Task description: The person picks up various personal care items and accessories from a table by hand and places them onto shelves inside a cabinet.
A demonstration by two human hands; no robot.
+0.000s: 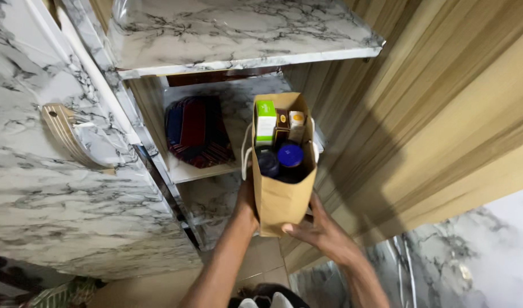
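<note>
A brown paper bag (281, 197) with white cord handles is held upright in front of an open cabinet. My left hand (247, 199) grips its left side, mostly hidden behind the bag. My right hand (315, 228) cups its lower right corner, thumb across the front. Inside the bag stand a green and white box (266, 122), a small dark box (282, 120), a white and orange box (296, 121) and two dark jars, one with a blue lid (290, 154).
The open cabinet door (56, 171), marble-patterned with a pale handle (67, 134), swings out at the left. A folded red and navy striped cloth (196, 131) lies on the cabinet shelf (198, 171). A marble-patterned countertop (233, 34) is above; wood-grain panelling (432, 114) fills the right.
</note>
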